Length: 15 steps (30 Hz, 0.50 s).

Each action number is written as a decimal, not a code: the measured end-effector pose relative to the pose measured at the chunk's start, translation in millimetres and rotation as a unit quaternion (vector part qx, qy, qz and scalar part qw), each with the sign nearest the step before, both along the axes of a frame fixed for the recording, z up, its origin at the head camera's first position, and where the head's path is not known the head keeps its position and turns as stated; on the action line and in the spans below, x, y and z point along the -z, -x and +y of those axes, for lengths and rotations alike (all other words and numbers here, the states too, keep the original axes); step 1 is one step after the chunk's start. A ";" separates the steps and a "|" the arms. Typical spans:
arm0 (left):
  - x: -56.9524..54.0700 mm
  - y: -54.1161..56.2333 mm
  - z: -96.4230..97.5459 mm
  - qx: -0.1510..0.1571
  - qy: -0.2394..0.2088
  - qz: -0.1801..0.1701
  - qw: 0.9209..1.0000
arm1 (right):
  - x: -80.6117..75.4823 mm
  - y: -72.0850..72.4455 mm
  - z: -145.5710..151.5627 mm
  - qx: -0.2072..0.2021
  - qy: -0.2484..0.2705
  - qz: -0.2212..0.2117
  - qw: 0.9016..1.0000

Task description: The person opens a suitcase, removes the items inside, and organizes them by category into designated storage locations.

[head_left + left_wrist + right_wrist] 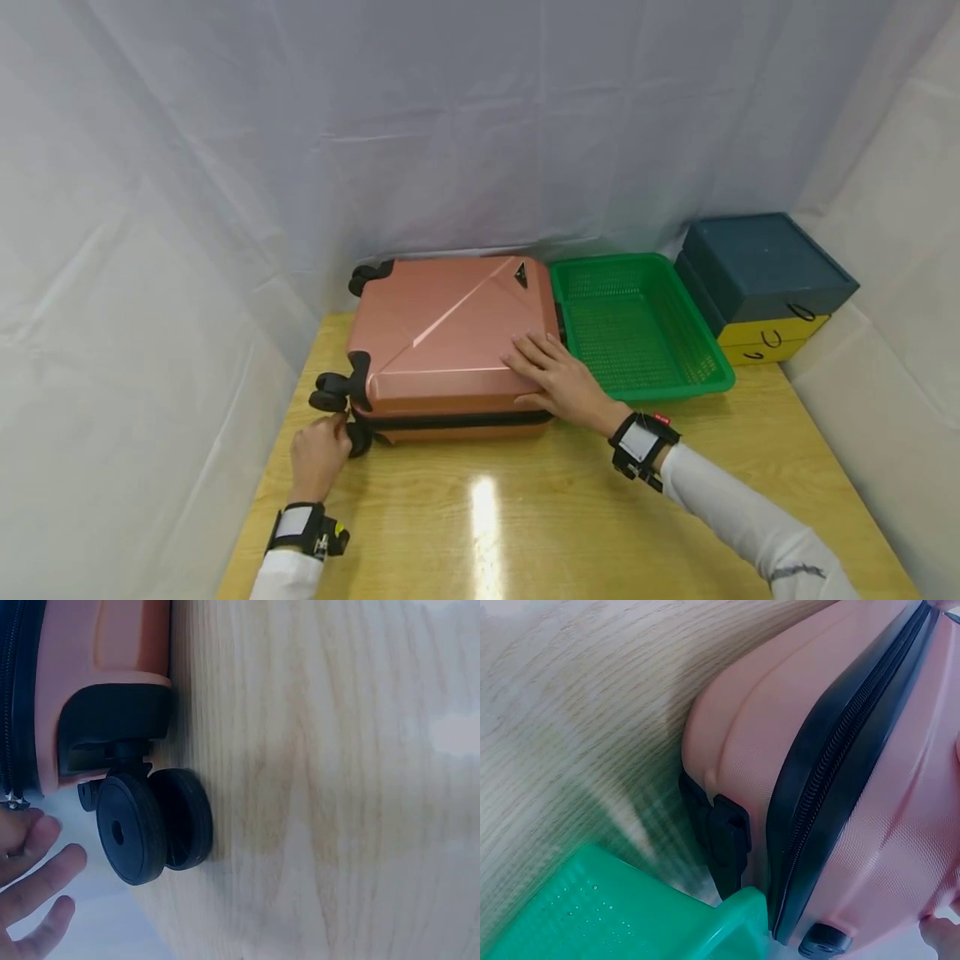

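Observation:
A pink hard-shell suitcase lies flat on the table, its wheels to the left. At its near left corner my left hand is beside the black wheels. In the left wrist view a small metal zipper pull shows at the end of the zipper, and thumb and index finger pinch it, partly out of frame. My right hand rests with extended fingers on the near right corner of the shell. The right wrist view shows the zipper between the two shell halves there, closed along this stretch.
A green plastic basket stands against the suitcase's right end. Farther right is a stack of drawers, dark blue above yellow. White sheets hang behind and at both sides of the wooden table.

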State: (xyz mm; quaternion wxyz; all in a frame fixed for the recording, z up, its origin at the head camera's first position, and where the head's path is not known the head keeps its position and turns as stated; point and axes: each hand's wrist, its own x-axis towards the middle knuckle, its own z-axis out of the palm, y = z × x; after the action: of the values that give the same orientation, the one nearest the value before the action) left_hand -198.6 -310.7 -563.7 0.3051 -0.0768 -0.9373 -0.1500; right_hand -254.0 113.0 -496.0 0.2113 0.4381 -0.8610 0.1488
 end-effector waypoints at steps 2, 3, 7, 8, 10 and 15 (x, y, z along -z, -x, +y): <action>-0.4 -2.1 -2.5 0.001 -0.006 -0.018 1.000 | -1.2 3.0 -0.2 -0.001 -0.006 -0.012 1.000; -0.3 -3.3 -3.7 0.002 -0.009 -0.026 1.000 | -2.3 5.3 -0.2 -0.002 -0.011 -0.019 1.000; 1.5 -8.5 -5.9 0.020 -0.042 -0.055 0.997 | -7.1 19.1 0.2 0.016 -0.046 -0.037 0.998; 2.8 -9.7 -5.8 0.028 -0.052 -0.062 0.996 | -8.3 22.8 0.0 0.024 -0.055 -0.034 0.998; 5.4 -12.7 -4.5 0.050 -0.074 -0.073 0.993 | -9.0 28.5 -0.5 0.045 -0.070 -0.014 0.996; 11.2 -23.4 0.6 0.106 -0.081 -0.060 0.989 | -3.6 25.0 -7.1 0.080 -0.045 0.083 0.992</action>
State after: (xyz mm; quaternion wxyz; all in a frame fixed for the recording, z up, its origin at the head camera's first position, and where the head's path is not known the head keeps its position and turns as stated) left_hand -175.3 -310.1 -574.9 0.2362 -0.1414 -0.9253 -0.2609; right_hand -279.0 105.8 -492.4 0.2734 0.3882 -0.8783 0.0554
